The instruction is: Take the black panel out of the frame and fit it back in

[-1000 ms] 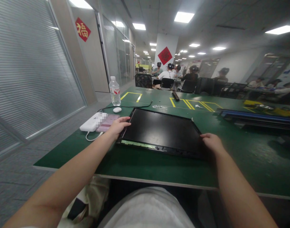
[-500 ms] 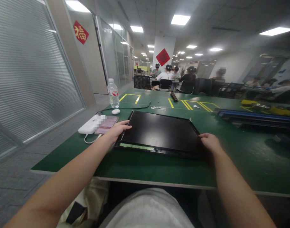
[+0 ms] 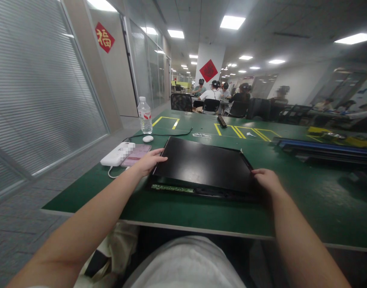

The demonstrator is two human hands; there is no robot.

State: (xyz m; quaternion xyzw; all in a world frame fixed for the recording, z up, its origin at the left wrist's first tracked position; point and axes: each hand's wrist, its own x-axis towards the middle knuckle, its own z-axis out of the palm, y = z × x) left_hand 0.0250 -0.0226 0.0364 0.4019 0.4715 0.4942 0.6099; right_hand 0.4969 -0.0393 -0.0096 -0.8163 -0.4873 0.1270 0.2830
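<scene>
A black flat display panel (image 3: 204,162) is gripped at its two side edges and sits slightly raised over a black frame (image 3: 225,193). My left hand (image 3: 151,160) is closed on the panel's left edge, thumb on top. At the right edge, my right hand (image 3: 265,179) pinches the panel; its lower fingers are hidden. A narrow green circuit board (image 3: 173,188) shows along the frame's near side, below a gap under the panel.
On the green table (image 3: 171,216), a white power bank (image 3: 114,155), a phone (image 3: 137,155), a white case (image 3: 147,139) and a water bottle (image 3: 145,116) stand left. Blue-edged dark panels (image 3: 321,147) lie right. A dark strip (image 3: 221,121) lies far back. People sit beyond.
The panel's near edge has lifted off the frame, opening a gap that shows more of the green circuit board. Both hands keep their hold on the side edges.
</scene>
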